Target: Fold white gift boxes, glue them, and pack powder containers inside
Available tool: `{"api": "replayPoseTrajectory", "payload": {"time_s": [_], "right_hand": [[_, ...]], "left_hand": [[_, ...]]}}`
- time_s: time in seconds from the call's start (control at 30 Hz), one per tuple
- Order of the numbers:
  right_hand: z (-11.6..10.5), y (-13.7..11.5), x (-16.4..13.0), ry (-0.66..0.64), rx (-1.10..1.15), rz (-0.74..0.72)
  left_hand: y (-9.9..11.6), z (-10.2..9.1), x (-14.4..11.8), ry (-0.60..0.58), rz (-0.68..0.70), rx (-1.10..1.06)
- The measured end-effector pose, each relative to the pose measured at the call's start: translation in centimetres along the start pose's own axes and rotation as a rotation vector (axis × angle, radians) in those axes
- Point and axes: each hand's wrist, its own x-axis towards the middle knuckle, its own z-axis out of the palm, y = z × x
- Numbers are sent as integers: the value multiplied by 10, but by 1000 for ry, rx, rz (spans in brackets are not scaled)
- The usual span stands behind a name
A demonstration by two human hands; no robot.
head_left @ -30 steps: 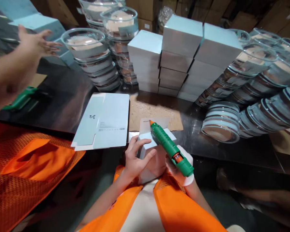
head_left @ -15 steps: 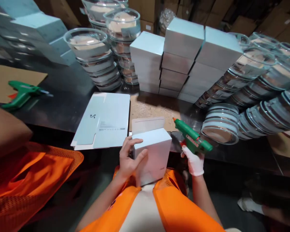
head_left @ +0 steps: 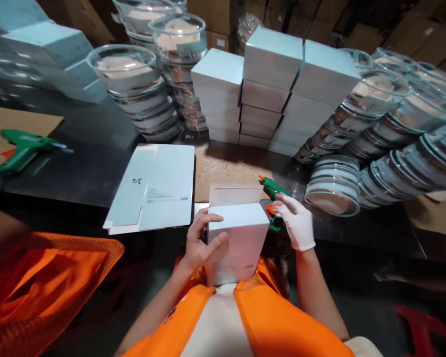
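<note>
My bare left hand (head_left: 202, 240) grips a white box (head_left: 240, 243) at its left side, thumb on the near face and fingers over the top edge. The box stands against my front, with its far flap (head_left: 236, 195) raised. My right hand (head_left: 296, 221) wears a white glove and is beside a green hot glue gun (head_left: 273, 186) at the table's front edge. Its fingers are apart near the orange trigger, not wrapped round the handle; whether the fingertips touch the gun is unclear. The gun's orange nozzle points to the far left, over a cardboard sheet (head_left: 230, 166).
Flat white box blanks (head_left: 159, 188) lie to the left on the dark table (head_left: 96, 163). Stacked white boxes (head_left: 271, 54) stand behind, between stacks of clear round tubs (head_left: 122, 69). Another green glue gun (head_left: 22, 148) lies far left, near a person's orange vest (head_left: 52, 282).
My right hand has loosened from the glue gun's handle, and the gun has shifted left and down toward the table. My left hand still holds the box.
</note>
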Motion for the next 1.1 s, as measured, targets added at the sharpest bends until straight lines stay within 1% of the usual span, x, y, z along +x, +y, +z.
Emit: {"api": "replayPoseTrajectory", "payload": {"time_s": [0.03, 0.07, 0.1, 0.13, 0.17, 0.23, 0.27, 0.3, 0.37, 0.43, 0.47, 0.53, 0.6, 0.7, 0.77, 0.8, 0.83, 0.87, 0.9, 0.93, 0.97, 1.0, 1.03, 1.07, 1.1], "right_hand": [[9, -5, -4, -115, 89, -7], [19, -10, -8, -236, 169, 29], [27, -12, -10, -330, 234, 81], [34, -12, -11, -380, 281, 123], [38, -11, -12, -395, 312, 145], [38, -4, -12, -385, 329, 106], [35, 0, -13, -403, 321, 51], [30, 3, -13, -450, 302, -21], [18, 7, -14, -615, 234, -185], [10, 4, -16, -755, 127, -345], [8, 2, -17, -783, 60, -418], [7, -3, -20, -786, -62, -549], [11, -8, -22, -785, -133, -654], [17, -8, -24, -808, -140, -729], [19, -4, -23, -825, -127, -707], [20, 1, -23, -827, -118, -667], [19, 6, -23, -804, -99, -608], [17, 12, -23, -753, -61, -540], [13, 18, -24, -661, -7, -469], [8, 24, -27, -532, 50, -402], [2, 31, -31, -406, 95, -337], [-4, 37, -37, -327, 112, -267], [-8, 42, -44, -329, 98, -186], [-11, 47, -52, -404, 66, -97], [-12, 51, -61, -525, 36, -6]], "left_hand": [[0, 2, -1, -39, 8, -4], [-1, 4, -2, -65, 17, -7], [-1, 6, -3, -78, 23, -9], [-2, 8, -5, -75, 27, -13], [-2, 9, -8, -62, 33, -22], [-4, 10, -11, -22, 33, -67], [-4, 10, -12, -7, 32, -111], [-4, 9, -12, 3, 30, -158], [-5, 6, -9, 18, 33, -233], [-7, 1, -5, -10, 52, -233], [-7, -1, -3, -37, 67, -207], [-8, -4, -1, -84, 97, -159], [-8, -6, -1, -94, 109, -141], [-4, -3, -4, -78, 92, -151], [-2, -2, -4, -96, 79, -160], [-1, -2, -3, -111, 73, -161], [-1, -3, -1, -111, 66, -160], [0, -5, 2, -87, 55, -160], [0, -8, 6, -30, 39, -164], [1, -11, 10, 63, 20, -175], [2, -15, 15, 185, -3, -194], [4, -17, 20, 315, -31, -213], [6, -19, 25, 434, -62, -232], [7, -18, 29, 527, -92, -250], [9, -15, 32, 593, -116, -268]]}}
